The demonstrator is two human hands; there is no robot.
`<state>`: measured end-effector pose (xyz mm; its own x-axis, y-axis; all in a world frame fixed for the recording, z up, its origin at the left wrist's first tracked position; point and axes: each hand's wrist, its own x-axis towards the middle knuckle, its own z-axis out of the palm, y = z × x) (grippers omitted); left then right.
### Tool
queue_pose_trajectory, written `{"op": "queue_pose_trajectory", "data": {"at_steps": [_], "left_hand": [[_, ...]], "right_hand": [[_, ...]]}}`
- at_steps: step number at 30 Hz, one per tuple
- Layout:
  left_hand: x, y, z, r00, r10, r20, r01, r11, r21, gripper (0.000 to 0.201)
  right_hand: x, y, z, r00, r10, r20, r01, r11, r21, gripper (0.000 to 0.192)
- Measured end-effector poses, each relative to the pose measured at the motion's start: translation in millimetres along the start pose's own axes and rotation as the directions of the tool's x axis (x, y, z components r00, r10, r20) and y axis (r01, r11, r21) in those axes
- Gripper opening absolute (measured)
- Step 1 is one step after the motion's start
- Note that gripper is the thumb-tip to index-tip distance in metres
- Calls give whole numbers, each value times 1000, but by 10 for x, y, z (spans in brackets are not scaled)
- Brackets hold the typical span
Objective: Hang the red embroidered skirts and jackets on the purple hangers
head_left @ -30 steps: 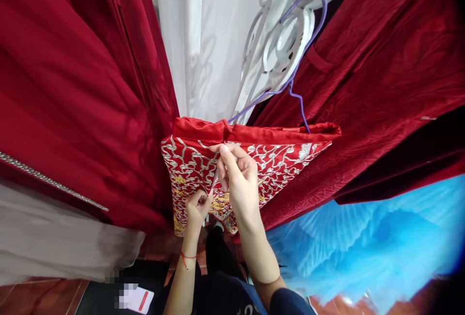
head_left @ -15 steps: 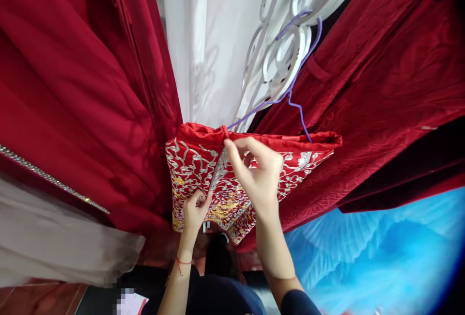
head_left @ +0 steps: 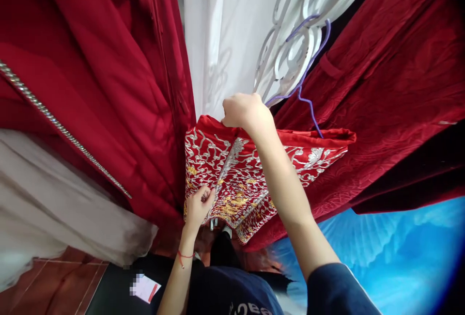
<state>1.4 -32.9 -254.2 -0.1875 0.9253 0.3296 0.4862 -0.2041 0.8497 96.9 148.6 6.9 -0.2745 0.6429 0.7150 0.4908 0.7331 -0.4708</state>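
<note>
Your right hand (head_left: 244, 110) was raised and closed in a fist over the top edge of the red embroidered garment (head_left: 254, 174), gripping the plain red band where it hung from the purple hanger (head_left: 308, 97). Your left hand (head_left: 198, 206) was lower, its fingers curled and pinching the garment's silver-trimmed front edge near its bottom hem. The garment therefore stretched between your two hands, its silver and gold embroidery facing you, with your right forearm crossing in front of its middle and hiding part of the pattern. A thin red string bracelet (head_left: 185, 255) circled your left wrist. Just to the left of your left hand hung a dark red dress (head_left: 101, 87) with a line of silver beading (head_left: 65, 131) running slantwise across it, pressed close against the garment's side; below that lay pale grey fabric (head_left: 54, 218). Above your right hand stood a white curtain (head_left: 225, 39) and white scrolled metalwork (head_left: 290, 43), over which the hanger's hook was looped. To the right of your right hand a deep red velvet garment (head_left: 392, 87) hung, touching the embroidered piece's far edge, and blue tulle (head_left: 381, 252) spread beneath your right arm. Near your left elbow a small white card (head_left: 145, 288) lay on a dark surface.
</note>
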Motion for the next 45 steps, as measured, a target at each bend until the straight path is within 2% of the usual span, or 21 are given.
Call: {"op": "queue_pose_trajectory", "data": {"at_steps": [2, 4, 6, 8, 10, 14, 15, 18, 19, 21, 23, 26, 28, 30, 32, 35, 37, 38, 41, 43, 45], "left_hand": [[-30, 40, -30, 1000, -10, 13, 10, 1000, 4, 33], [-65, 87, -55, 999, -12, 40, 13, 1000, -24, 34], [-102, 127, -81, 997, -10, 74, 16, 997, -75, 34], [-139, 149, -113, 995, -17, 102, 31, 991, -132, 35], [-175, 150, -155, 991, -52, 121, 74, 980, -184, 34], [-203, 137, -247, 976, -148, 159, 190, 937, -292, 36], [-195, 141, -265, 973, -155, 169, 203, 925, -321, 37], [-135, 180, -284, 975, -143, 171, 202, 894, -401, 41], [-109, 202, -277, 977, -138, 160, 194, 887, -419, 42], [-58, 256, -242, 982, -129, 136, 178, 873, -454, 44], [-21, 317, -189, 982, -120, 148, 178, 853, -491, 47], [-5, 407, -99, 973, -87, 215, 191, 825, -532, 48], [-10, 459, -51, 961, -65, 269, 203, 826, -526, 44], [-9, 512, -21, 940, -40, 339, 219, 832, -510, 40], [12, 574, -11, 921, -7, 390, 227, 824, -519, 39], [71, 681, -23, 922, 27, 385, 216, 791, -573, 37], [111, 738, -32, 934, 28, 357, 206, 774, -599, 36], [128, 757, -33, 935, 25, 353, 208, 767, -607, 37], [164, 760, -22, 934, 20, 356, 229, 732, -642, 36], [178, 725, -12, 936, 9, 351, 247, 692, -678, 35], [184, 675, -14, 939, -17, 342, 267, 662, -700, 37]], "right_hand": [[-132, -186, -150, 997, 14, 82, -6, 996, -91, 46], [-366, -412, -334, 997, 26, 74, -17, 993, -115, 40], [-685, -592, -479, 997, 72, -13, -72, 997, -3, 38], [-1072, -669, -530, 991, 121, -53, -110, 980, 165, 41], [-1510, -649, -472, 984, 146, -100, -114, 955, 274, 42], [-2393, -558, -213, 965, -51, -258, 146, 919, 366, 22], [-2574, -559, -164, 966, -32, -256, 136, 906, 400, 26], [-2924, -589, -103, 997, -18, -76, 53, 871, 488, 45], [-2976, -590, -99, 999, -39, 19, 24, 865, 500, 45], [-3017, -554, -89, 975, -50, 218, -56, 888, 456, 36], [-3028, -464, -55, 926, 48, 375, -168, 942, 292, 26], [-3085, -272, 43, 843, 256, 474, -292, 957, 2, 22], [-3153, -147, 126, 784, 332, 525, -344, 936, -79, 14], [-3220, -46, 219, 733, 345, 586, -386, 921, -59, 6], [-3268, 29, 321, 697, 306, 648, -437, 898, 46, 12], [-3330, 112, 470, 645, 175, 744, -559, 771, 304, 19], [-3392, 170, 532, 594, 138, 793, -641, 677, 362, 23], [-3432, 203, 542, 559, 174, 811, -673, 667, 320, 22], [-3549, 315, 477, 473, 412, 779, -714, 697, 65, 12], [-3574, 379, 369, 473, 535, 700, -720, 693, -43, 10], [-3519, 402, 244, 507, 589, 629, -717, 693, -71, 11]]}}
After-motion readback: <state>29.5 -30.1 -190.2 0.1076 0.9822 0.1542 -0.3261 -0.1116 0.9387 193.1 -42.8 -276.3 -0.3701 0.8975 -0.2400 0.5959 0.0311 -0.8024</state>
